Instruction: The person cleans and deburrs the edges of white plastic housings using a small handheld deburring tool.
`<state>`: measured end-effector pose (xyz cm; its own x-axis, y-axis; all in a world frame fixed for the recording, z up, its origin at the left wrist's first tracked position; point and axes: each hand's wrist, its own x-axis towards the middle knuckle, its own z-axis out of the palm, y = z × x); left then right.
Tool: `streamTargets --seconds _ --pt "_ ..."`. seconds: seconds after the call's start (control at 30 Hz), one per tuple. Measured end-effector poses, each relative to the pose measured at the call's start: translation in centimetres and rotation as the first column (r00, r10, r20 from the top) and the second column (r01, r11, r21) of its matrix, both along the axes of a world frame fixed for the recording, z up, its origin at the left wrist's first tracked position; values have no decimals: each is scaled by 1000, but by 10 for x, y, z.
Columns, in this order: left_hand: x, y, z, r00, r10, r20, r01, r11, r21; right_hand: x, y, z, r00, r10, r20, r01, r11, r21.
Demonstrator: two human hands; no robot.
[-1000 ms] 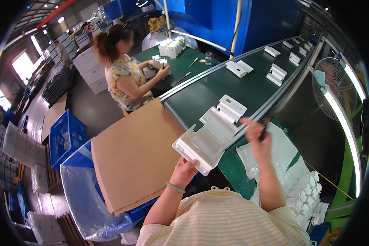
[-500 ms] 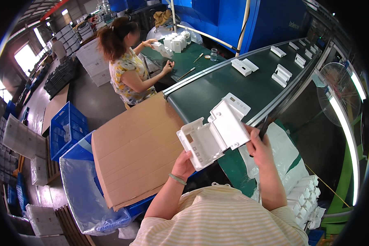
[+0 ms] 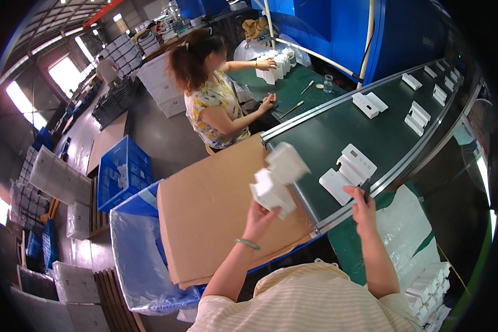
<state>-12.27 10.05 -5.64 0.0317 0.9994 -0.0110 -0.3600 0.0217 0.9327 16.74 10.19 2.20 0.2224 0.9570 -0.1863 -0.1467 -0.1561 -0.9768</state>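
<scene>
My left hand grips a white plastic housing by its lower edge. This housing is smeared by motion and hangs above the brown cardboard sheet, close to the belt's end. My right hand is at the near edge of the green conveyor belt, its fingers curled around a thin dark tool whose tip I cannot make out. Beside those fingertips a second white housing lies opened out on the belt; whether they touch it I cannot tell.
Several more white housings lie farther up the belt. A co-worker stands at the green table, one hand on stacked white parts. A plastic-lined blue crate is left of the cardboard. More stacked white parts sit at lower right.
Both hands were on the white housing; now my left hand alone carries it, toward the cardboard. My right hand has let go and moved to the housing on the belt. The view has shifted.
</scene>
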Motion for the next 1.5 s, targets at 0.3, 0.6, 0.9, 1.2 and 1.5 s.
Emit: streamTargets --seconds 0.3,0.6,0.9,1.2,1.5 --pt "-180 124 -146 872 430 233 -445 895 12 47 -1 -66 960 -102 259 115 993 -35" --pt "-112 104 -139 758 517 -398 -507 851 138 118 67 -93 773 -447 451 432 891 142" --pt "-12 4 -53 943 326 69 -301 924 -237 115 116 -90 591 -72 803 -12 995 98" --pt "132 44 44 851 -364 378 440 887 -138 25 51 -17 849 -113 517 -57 951 303" --pt "109 49 35 814 -284 507 508 772 -383 -24 11 -23 885 114 452 -281 903 324"
